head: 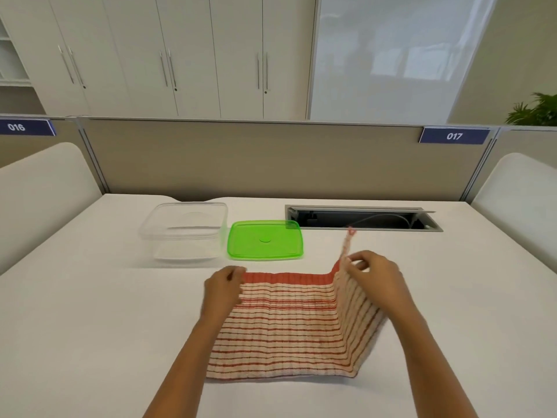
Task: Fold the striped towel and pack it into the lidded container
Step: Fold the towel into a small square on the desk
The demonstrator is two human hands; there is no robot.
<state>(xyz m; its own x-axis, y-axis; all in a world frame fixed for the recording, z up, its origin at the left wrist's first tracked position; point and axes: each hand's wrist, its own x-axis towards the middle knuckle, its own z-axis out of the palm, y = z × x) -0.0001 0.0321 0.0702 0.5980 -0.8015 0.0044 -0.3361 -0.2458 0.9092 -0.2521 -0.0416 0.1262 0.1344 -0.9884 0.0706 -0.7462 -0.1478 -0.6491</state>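
towel point(280, 327) right edge lifted | table point(90, 327) bare around | left hand point(224, 286), right hand point(372, 274) pinched far corners

"016" on blue partition sign point(25, 127); "017" on second blue sign point(454, 136).

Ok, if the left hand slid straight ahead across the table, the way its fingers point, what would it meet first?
Probably the flat green plastic lid, beyond the left hand that pins the red-and-white striped towel. The clear plastic container sits slightly further left, so depth makes this uncertain.
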